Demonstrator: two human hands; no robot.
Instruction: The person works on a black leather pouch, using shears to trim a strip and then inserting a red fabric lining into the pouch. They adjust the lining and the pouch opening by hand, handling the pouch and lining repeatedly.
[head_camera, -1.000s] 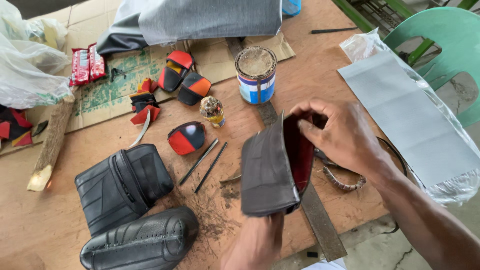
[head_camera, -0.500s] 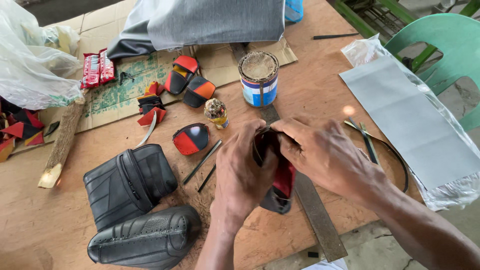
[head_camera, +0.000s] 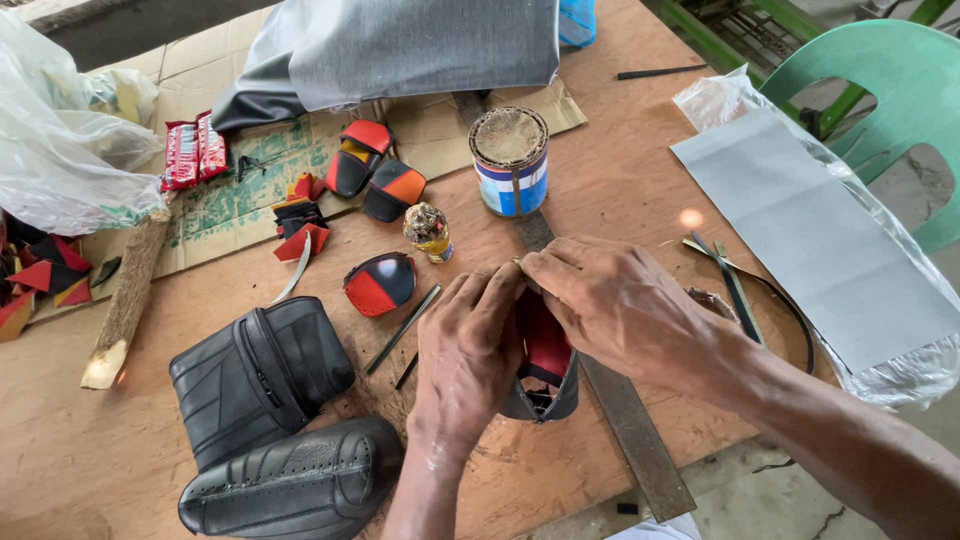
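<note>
Since the earlier frame both hands have closed over the grey-and-red leather pouch (head_camera: 545, 375) at lower centre; left hand (head_camera: 470, 350) steadies it, right hand (head_camera: 620, 305) fingers pinch its upper edge, above the metal ruler (head_camera: 630, 430).

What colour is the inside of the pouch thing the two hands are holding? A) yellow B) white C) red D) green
C: between the left hand and right hand, the grey pouch shows a red lining.
</note>
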